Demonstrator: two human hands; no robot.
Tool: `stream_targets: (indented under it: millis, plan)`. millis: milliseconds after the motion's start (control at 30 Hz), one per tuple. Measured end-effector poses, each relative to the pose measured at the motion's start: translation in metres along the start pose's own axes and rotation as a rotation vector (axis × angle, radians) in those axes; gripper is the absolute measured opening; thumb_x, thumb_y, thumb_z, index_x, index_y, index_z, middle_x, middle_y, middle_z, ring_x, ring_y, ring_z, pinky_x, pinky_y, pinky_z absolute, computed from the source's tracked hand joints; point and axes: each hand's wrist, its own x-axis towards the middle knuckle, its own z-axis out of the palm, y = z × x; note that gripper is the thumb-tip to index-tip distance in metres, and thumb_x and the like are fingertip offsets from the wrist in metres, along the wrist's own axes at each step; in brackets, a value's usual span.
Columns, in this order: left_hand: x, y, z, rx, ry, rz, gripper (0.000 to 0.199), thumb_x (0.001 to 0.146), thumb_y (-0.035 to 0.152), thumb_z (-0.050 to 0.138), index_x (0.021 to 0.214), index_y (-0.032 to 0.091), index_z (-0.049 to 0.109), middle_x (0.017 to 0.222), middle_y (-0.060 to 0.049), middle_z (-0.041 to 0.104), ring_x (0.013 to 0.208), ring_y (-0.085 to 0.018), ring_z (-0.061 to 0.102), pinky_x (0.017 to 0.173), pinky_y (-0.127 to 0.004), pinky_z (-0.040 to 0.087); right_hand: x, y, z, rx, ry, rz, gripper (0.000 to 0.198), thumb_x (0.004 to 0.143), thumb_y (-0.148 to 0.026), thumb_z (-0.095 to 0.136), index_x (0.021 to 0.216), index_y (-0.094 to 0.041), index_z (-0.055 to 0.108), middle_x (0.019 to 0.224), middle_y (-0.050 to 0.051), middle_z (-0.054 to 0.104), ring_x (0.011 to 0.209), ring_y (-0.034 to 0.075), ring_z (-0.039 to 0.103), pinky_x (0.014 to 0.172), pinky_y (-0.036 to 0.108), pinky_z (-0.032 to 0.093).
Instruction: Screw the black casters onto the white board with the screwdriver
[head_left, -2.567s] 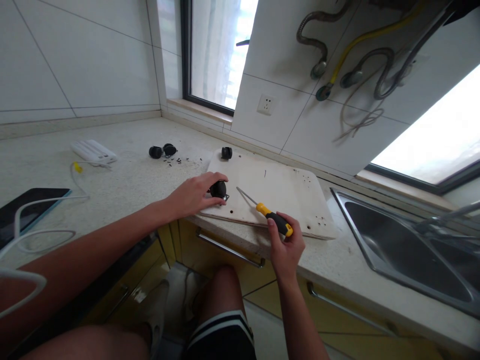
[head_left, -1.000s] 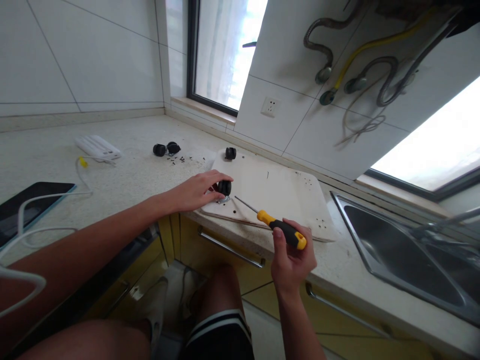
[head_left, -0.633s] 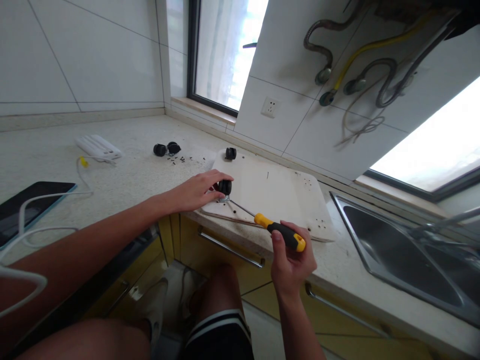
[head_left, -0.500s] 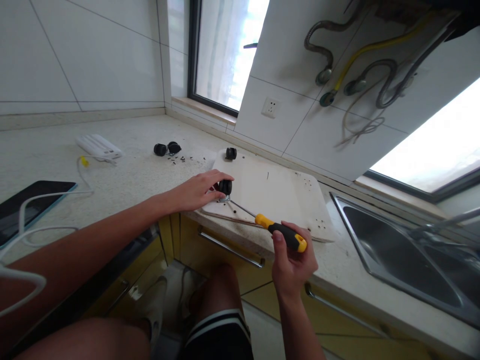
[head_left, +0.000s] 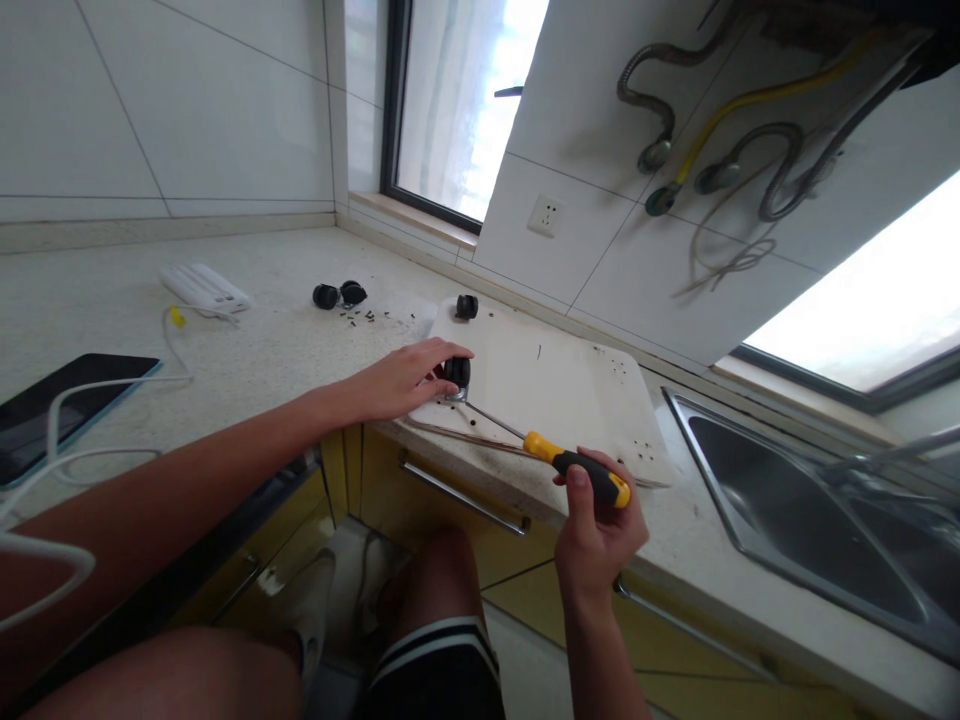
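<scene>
My left hand is closed around a black caster wheel near the front left corner of a white board. In my right hand is a yellow and black screwdriver, gripped by its handle. Its thin shaft slants up to the left, and the tip meets the metal base of the caster; the exact contact is too small to make out. Another black caster stands at the board's far left corner. Several small holes show in the board's right corners.
Two loose casters lie on the countertop beside several scattered screws. Farther left are a white power bank, its cable and a dark tablet. A steel sink is at the right. Drawer handles stick out below the counter edge.
My right hand and the screwdriver handle have shifted slightly right, partly with a small camera movement. My left hand stays on the caster, and the screwdriver tip remains at its base.
</scene>
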Motion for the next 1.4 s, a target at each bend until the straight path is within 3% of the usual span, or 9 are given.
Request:
stream_targets:
  millis: [267, 467, 733, 967, 1400]
  plan:
    - [0.0, -0.0006, -0.0034, -0.053, 0.004, -0.068, 0.051, 0.105, 0.039, 0.061, 0.153, 0.022, 0.06, 0.145, -0.015, 0.07, 0.1, -0.026, 0.075, 0.1, -0.045, 0.059, 0.0022, -0.0007, 0.0001, 0.048, 0.068, 0.041, 0.03, 0.092, -0.041, 0.086, 0.109, -0.016, 0.08, 0.098, 0.006, 0.076, 0.072, 0.015, 0.071, 0.064, 0.029, 0.062]
    - [0.0003, -0.0007, -0.002, -0.072, 0.001, -0.005, 0.048, 0.104, 0.036, 0.062, 0.151, 0.023, 0.061, 0.145, -0.013, 0.07, 0.113, -0.028, 0.073, 0.103, -0.043, 0.059, -0.0006, -0.0017, 0.0037, 0.06, 0.069, 0.069, 0.032, 0.091, -0.04, 0.087, 0.111, -0.016, 0.08, 0.096, 0.006, 0.076, 0.076, 0.016, 0.072, 0.065, 0.029, 0.062]
    - [0.0009, -0.0005, -0.002, -0.106, -0.01, 0.037, 0.048, 0.104, 0.035, 0.063, 0.15, 0.022, 0.06, 0.143, -0.013, 0.07, 0.108, -0.026, 0.074, 0.104, -0.044, 0.06, -0.0018, -0.0005, 0.0055, 0.09, 0.079, 0.094, 0.032, 0.091, -0.041, 0.088, 0.111, -0.016, 0.081, 0.096, 0.005, 0.076, 0.077, 0.016, 0.071, 0.066, 0.029, 0.06]
    - [0.0004, -0.0032, -0.0019, -0.108, 0.0, 0.013, 0.048, 0.103, 0.033, 0.064, 0.151, 0.023, 0.06, 0.143, -0.013, 0.07, 0.108, -0.026, 0.074, 0.102, -0.044, 0.061, -0.0006, 0.0022, 0.003, 0.107, 0.092, 0.117, 0.034, 0.093, -0.043, 0.085, 0.112, -0.016, 0.079, 0.097, 0.007, 0.076, 0.076, 0.017, 0.07, 0.067, 0.032, 0.061]
    - [0.0001, -0.0076, -0.0014, -0.021, -0.067, 0.022, 0.048, 0.105, 0.032, 0.059, 0.152, 0.022, 0.059, 0.144, -0.013, 0.068, 0.125, -0.03, 0.07, 0.113, -0.044, 0.053, -0.0021, 0.0013, 0.0043, 0.066, 0.065, 0.096, 0.033, 0.093, -0.042, 0.086, 0.112, -0.016, 0.08, 0.095, 0.005, 0.076, 0.074, 0.016, 0.071, 0.066, 0.03, 0.06]
